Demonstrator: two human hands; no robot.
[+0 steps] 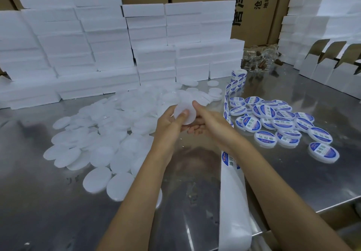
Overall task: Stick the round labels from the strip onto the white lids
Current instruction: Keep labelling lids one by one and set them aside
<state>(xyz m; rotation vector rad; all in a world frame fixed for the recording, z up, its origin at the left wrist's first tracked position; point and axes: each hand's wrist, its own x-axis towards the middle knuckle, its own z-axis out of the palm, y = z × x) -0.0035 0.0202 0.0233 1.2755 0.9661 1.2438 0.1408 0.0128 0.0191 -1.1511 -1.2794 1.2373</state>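
Note:
My left hand (172,123) holds a plain white lid (188,116) above the middle of the steel table, thumb pressed on its face and fingers curled behind it. My right hand (207,121) touches the lid's right edge, thumb at its top and fingers under it. A large heap of bare white lids (109,129) lies to the left. Labelled lids (273,120) with blue-and-white round stickers lie in a pile to the right. The label strip (227,102) runs from a roll (238,77) at the back down past my right forearm, where its peeled white backing (232,198) hangs over the table's front edge.
Stacks of white foam boxes (109,41) wall off the back and left of the steel table (293,172). Brown cartons (254,6) stand behind them. Small glass jars (259,57) sit at the back right, beside folded white boxes (332,69).

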